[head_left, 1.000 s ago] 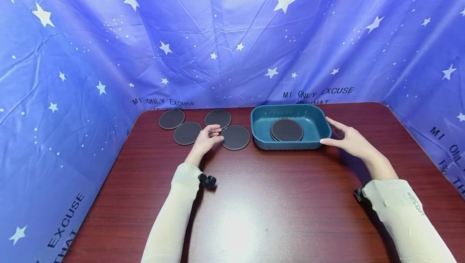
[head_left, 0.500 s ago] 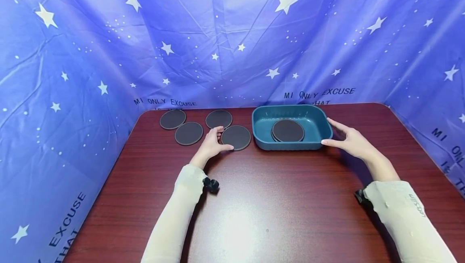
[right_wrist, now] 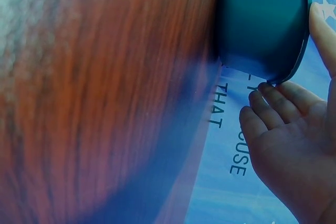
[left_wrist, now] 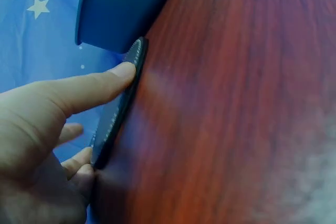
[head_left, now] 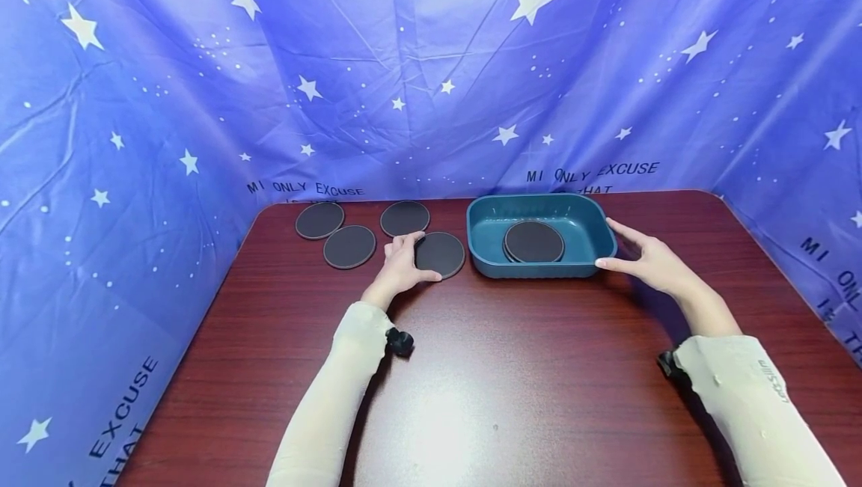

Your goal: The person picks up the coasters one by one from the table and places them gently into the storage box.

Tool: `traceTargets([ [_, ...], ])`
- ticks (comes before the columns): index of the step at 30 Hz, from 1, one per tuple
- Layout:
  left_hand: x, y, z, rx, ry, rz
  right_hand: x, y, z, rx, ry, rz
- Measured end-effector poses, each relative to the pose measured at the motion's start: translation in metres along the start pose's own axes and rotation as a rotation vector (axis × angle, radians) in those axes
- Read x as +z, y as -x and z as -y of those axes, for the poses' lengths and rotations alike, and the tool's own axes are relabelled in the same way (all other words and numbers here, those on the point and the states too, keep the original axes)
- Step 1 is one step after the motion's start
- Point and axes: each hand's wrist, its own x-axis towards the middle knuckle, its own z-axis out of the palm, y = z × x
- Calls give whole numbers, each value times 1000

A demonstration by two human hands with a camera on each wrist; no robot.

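In the head view my left hand (head_left: 399, 266) grips a round dark coaster (head_left: 444, 255) lying on the table, thumb at its near edge, fingers at its left and far edge. The left wrist view shows the thumb pressed on the rim of this stitched-edge coaster (left_wrist: 118, 111). A teal rectangular bin (head_left: 542, 270) stands to its right, with several stacked coasters (head_left: 533, 242) inside. My right hand (head_left: 649, 259) touches the bin's right end, thumb and fingers spread along it. In the right wrist view its fingers reach nearly straight to the corner of the bin (right_wrist: 262, 24).
Two more coasters lie at the left, one at the back (head_left: 319, 221) and one nearer (head_left: 349, 247). Another coaster (head_left: 405, 218) is behind my left hand. The brown table (head_left: 512, 367) ends at a blue star-print cloth (head_left: 431, 135) at the back and sides.
My left hand has moved right from beside the coaster, its thumb now at the near edge and fingers over the left side. The right hand and bin have stayed put.
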Motion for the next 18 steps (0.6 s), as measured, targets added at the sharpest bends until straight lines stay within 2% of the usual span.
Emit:
traceTargets([
  [10, 0, 4, 1, 13, 21, -28, 0, 1, 5, 4, 0, 6],
  [18, -7, 7, 0, 62, 61, -33, 0, 1, 5, 8, -7, 6],
])
